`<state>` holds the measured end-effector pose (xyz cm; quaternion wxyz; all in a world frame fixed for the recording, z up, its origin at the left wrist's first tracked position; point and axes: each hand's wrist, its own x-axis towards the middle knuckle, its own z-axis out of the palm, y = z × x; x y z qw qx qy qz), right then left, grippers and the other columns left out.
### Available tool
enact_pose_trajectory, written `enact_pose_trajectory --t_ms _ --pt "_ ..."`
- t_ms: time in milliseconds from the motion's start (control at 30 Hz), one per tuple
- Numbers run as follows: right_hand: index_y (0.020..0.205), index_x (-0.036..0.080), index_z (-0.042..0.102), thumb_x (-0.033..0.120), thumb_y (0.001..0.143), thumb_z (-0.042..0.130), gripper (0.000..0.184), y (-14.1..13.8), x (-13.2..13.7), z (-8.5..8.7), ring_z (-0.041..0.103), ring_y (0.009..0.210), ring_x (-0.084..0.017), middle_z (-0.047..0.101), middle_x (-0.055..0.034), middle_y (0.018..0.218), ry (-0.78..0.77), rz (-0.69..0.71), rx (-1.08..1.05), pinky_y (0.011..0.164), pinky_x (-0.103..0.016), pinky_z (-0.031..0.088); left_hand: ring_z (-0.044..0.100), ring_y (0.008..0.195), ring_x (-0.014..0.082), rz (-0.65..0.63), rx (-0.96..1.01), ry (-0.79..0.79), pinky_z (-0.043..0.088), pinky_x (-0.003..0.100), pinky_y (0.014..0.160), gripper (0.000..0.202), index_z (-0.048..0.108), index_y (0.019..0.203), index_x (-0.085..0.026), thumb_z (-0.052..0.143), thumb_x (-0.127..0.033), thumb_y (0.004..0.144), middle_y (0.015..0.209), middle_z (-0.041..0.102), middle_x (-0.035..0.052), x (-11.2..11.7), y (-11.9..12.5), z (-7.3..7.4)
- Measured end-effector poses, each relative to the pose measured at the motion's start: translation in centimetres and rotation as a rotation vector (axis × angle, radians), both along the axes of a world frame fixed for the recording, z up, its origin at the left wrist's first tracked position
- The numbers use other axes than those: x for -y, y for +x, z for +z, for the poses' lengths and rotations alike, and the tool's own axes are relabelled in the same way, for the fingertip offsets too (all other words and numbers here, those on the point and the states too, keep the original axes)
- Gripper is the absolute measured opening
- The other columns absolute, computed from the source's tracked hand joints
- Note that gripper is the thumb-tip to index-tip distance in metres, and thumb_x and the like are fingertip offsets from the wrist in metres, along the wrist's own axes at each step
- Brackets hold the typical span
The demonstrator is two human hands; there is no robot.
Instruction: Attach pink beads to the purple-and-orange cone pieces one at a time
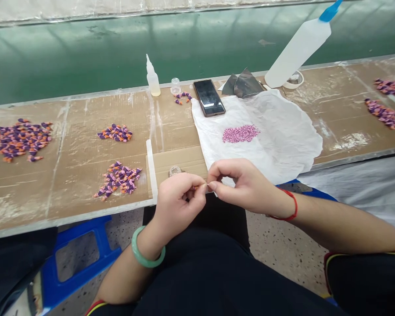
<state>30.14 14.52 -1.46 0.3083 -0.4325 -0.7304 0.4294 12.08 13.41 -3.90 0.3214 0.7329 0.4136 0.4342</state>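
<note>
Left hand [179, 197] has its fingers pinched on a tiny orange piece [195, 188], right hand [240, 182] fingers pinched together touching them, can't tell on what. Piece is by the surface's [181, 156] near edge, near a little clear jar [174, 170].

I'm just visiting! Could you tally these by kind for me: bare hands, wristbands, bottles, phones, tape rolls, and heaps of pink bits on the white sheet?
Hands: 2, left hand and right hand
Wristbands: 2, green bangle and red cord
Bottles: 2, small bottle and large bottle
Phone: 1
Tape roll: 1
Heap of pink bits: 1
Total: 9
</note>
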Motion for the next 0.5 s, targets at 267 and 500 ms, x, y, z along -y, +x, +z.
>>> enact_pose_trajectory --t_ms 267,500 --pt "0.071 0.019 0.05 0.009 0.08 0.051 0.014 -0.8 -1.3 0.0 0.048 0.059 -0.009 0.054 0.0031 0.065 0.249 0.131 0.08 0.057 -0.02 0.04 0.058 0.054 0.0114 0.006 0.279 -0.305 0.047 0.022 0.053 0.011 0.065 0.079 -0.018 0.061 -0.019 0.089 0.062 0.064 -0.0006 0.1 -2.6 -0.5" --pt "0.065 0.02 0.043 0.014 0.076 0.05 0.014 -2.3 -5.7 -1.0 0.041 0.058 -0.011 0.047 0.0028 0.059 0.363 0.375 0.419 0.056 -0.023 0.032 0.057 0.05 0.0107 0.068 0.349 -0.475 0.045 0.021 0.049 0.014 0.068 0.077 -0.016 0.067 -0.026 0.088 0.059 0.066 0.0004 0.8 -5.4 -2.9"
